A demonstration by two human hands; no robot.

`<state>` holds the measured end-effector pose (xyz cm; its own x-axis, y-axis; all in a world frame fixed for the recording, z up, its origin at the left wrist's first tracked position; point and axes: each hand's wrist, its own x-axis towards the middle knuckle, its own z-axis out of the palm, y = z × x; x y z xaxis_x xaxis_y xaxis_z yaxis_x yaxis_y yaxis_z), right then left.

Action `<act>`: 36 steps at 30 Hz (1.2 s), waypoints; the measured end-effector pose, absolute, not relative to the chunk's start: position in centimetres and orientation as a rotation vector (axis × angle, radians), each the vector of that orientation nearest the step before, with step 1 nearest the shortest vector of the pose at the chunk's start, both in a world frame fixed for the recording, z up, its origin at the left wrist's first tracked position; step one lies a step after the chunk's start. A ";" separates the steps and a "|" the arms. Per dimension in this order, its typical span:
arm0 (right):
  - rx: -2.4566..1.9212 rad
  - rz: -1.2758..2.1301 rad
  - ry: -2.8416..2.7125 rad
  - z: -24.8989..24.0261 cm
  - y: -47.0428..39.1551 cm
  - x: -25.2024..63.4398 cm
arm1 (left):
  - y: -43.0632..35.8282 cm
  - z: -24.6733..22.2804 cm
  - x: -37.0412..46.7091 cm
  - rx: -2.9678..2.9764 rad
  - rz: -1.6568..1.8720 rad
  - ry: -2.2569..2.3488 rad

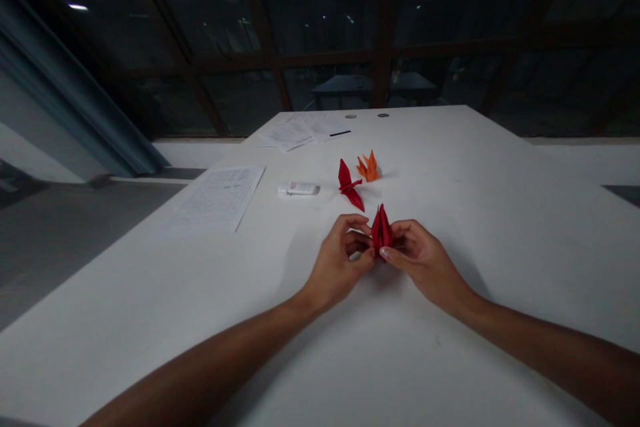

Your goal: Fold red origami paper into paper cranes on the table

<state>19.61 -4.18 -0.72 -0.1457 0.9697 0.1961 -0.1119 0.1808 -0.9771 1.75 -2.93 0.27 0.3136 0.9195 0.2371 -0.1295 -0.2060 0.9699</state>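
Note:
Between my two hands, just above or on the white table, stands a folded red origami piece [381,232] with its points upward. My left hand [345,250] pinches its lower left side with thumb and fingers. On the other side, my right hand [419,252] grips it, the thumb lying across the front and the fingers behind. Just beyond them a red origami crane [349,185] rests with its wings spread. Behind that crane sits an orange origami crane [369,167] with upright points. My fingers hide part of the piece's lower edges.
Left of the cranes lies a white tube-like item [298,189] with print on it. A written sheet [220,197] is at the table's left edge. Farther back are more papers [295,131], a black pen [341,133] and two round discs [383,115]. Dark windows rise beyond the table [500,213].

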 end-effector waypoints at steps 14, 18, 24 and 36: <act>-0.903 1.250 -1.260 -1.1 -3.9 19.7 | -2.0 0.4 1.2 1.449 1.037 0.863; -0.905 1.221 -1.263 -1.0 -3.8 19.8 | -1.5 0.1 0.9 1.421 1.009 0.757; -0.904 1.102 -1.386 -1.0 -3.9 20.1 | -1.3 -0.1 0.8 1.400 1.068 0.778; -0.954 0.600 -1.791 1.7 -3.3 21.6 | -0.7 0.5 -0.4 1.226 0.790 0.609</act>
<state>21.63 -3.31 1.73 -0.2102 0.8221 0.5291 0.3371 0.5689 -0.7501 -0.37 -0.72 0.54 0.5979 0.8016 0.0057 -0.1978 0.1407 0.9701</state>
